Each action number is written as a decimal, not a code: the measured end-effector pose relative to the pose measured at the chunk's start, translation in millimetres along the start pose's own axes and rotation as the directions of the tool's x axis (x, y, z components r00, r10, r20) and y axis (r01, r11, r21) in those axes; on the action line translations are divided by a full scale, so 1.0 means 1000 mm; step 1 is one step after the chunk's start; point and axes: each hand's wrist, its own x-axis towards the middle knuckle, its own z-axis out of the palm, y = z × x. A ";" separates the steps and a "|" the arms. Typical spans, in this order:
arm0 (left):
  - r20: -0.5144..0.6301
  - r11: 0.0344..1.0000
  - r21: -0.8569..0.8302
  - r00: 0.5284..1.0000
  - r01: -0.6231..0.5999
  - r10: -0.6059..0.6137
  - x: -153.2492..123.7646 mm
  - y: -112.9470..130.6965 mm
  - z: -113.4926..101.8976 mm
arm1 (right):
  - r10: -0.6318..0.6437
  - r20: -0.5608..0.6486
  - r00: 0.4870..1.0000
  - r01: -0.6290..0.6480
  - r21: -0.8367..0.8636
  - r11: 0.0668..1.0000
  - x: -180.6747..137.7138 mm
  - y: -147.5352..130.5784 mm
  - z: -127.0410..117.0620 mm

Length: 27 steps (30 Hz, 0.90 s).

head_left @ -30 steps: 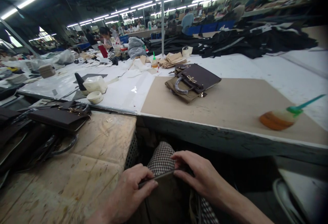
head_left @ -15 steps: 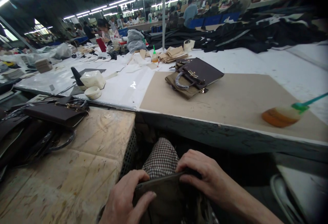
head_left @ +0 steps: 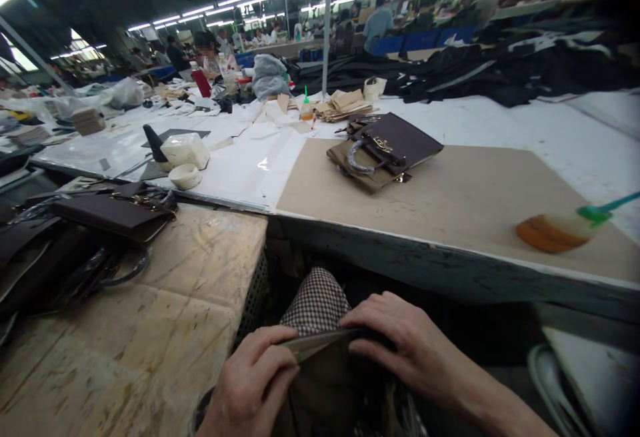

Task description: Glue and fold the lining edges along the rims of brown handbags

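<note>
- Left hand point(head_left: 255, 370): fingers and thumb curled in, gripping the near-left end of a dark piece point(head_left: 320, 390) by its upper edge.
- Right hand point(head_left: 390, 340): fingers over the same edge and thumb below, pinching it farther right; the fingertips are partly hidden.
- The dark piece is low in front of the body, just behind a checked cloth point(head_left: 317, 303) over the knee; its lower part is too dim to read.
- Risk: pulling unevenly between the hands could crease or skew the edge, since each holds only a narrow part of it.
- Risk: if either grip loosened, the piece could slip down into the dark gap below the surface point(head_left: 240, 177).
- Since half a second ago, the left thumb, then spread away from the fingers, has closed toward them; a paler strip now shows along the edge. The right hand's grip looks much the same.
- The bag point(head_left: 405, 140) on the surface has not moved on its brown sheet point(head_left: 480, 190).
</note>
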 end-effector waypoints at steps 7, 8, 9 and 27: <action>-0.015 0.998 -0.061 1.000 0.010 -0.011 0.000 0.005 -0.003 | 0.003 0.038 0.999 -0.001 -0.051 0.999 0.019 -0.022 0.001; -0.013 0.998 -0.064 1.000 0.014 -0.015 0.001 0.005 -0.003 | 0.009 0.036 0.999 -0.007 -0.040 0.999 0.021 -0.023 0.002; -0.010 0.998 -0.065 1.000 0.019 -0.020 0.001 0.005 -0.003 | 0.013 0.033 0.999 -0.012 -0.025 1.000 0.023 -0.024 0.004; -0.136 0.991 -0.093 0.985 0.097 -0.109 -0.008 0.002 0.010 | 0.136 0.044 0.990 -0.137 0.031 0.990 0.033 -0.022 0.016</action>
